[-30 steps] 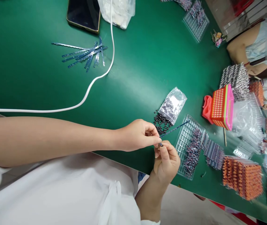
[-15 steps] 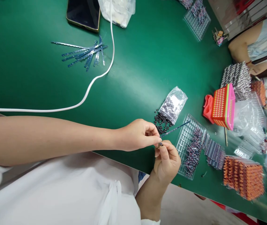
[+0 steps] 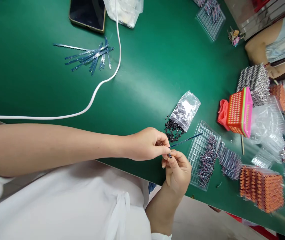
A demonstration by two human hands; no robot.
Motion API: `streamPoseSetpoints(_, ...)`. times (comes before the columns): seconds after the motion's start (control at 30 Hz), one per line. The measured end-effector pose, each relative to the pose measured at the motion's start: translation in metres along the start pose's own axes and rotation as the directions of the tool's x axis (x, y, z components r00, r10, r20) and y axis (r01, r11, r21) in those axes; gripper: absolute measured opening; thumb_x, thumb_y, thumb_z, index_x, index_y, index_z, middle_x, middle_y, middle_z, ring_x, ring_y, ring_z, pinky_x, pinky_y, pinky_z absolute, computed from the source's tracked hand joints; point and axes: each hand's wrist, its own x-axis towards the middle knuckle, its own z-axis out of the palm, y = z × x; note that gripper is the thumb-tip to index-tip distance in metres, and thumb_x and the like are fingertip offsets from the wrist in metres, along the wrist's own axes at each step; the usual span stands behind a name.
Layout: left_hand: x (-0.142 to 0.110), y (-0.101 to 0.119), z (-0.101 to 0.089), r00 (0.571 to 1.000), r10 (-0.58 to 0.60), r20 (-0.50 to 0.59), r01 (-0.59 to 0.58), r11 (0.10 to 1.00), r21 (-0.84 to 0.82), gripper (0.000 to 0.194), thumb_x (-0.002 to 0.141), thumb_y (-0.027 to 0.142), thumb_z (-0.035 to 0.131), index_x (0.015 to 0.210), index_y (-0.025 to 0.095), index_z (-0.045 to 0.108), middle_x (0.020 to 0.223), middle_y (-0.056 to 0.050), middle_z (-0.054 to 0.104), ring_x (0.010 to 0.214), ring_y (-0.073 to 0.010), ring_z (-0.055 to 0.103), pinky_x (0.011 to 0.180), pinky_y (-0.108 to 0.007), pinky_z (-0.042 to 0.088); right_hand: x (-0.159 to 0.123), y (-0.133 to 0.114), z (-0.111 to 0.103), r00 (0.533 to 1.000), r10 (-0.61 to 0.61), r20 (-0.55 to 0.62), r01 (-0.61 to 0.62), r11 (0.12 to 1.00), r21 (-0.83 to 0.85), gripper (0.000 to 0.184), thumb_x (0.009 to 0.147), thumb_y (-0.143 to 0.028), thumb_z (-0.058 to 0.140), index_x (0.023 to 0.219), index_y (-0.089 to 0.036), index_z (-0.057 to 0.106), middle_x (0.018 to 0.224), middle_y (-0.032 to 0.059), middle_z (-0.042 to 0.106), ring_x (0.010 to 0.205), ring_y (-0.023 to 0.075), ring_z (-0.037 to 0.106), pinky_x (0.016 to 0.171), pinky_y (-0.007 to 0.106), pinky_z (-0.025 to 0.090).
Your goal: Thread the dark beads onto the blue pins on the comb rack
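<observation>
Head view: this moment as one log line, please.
left hand: holding blue strip; right hand: holding dark piece; nearby: dark beads, clear tray

Shining pale across the smooth green tabletop (image 3: 142,96), dimming toward upper left. Glinting off the crinkled clear plastic bag (image 3: 179,115), blurring rightward over the block-shaped orange stack (image 3: 261,188).

The only view looks from the wearer's head, forward and steeply down past the white shirt (image 3: 77,200) between 7 and 8 o'clock to the green bench (image 3: 142,83). It sits within arm's length: the left forearm (image 3: 57,143) spans from the 9 o'clock border to the left hand (image 3: 148,144) and right hand (image 3: 177,171), just off centre toward half past 4. The bench's near edge slants from 9 to 4 o'clock; a co-worker's arm (image 3: 259,41) shows farther off at 2.
</observation>
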Motion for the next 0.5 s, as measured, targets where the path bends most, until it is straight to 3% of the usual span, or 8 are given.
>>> streamPoseSetpoints(0.13,0.0015,-0.0024,0.0009,1.000,0.017,0.011,-0.017,1.000,-0.003,0.018,0.085,0.030,0.059,0.078,0.015,0.066,0.077,-0.004,0.075,0.065,-0.0137,0.061,0.056,-0.022,0.041,-0.0006,-0.0015,0.0002,1.000,0.014,0.004,-0.014,1.000,-0.006,0.015,0.075,-0.032,0.080,0.079,-0.018,0.075,0.068,0.0018,0.070,0.054,0.0128,0.063,0.050,0.026,0.054)
streamPoseSetpoints(0.5,0.0041,-0.0085,0.0036,0.999,0.038,0.017,-0.038,0.999,0.031,0.014,0.085,0.022,0.057,0.076,0.015,0.065,0.071,-0.003,0.073,0.067,-0.0147,0.066,0.059,-0.022,0.045,-0.0007,0.0007,-0.0008,1.000,0.025,0.019,-0.025,0.999,-0.035,0.008,0.076,-0.025,0.078,0.081,-0.020,0.076,0.072,0.0016,0.072,0.058,0.0140,0.066,0.052,0.027,0.057)
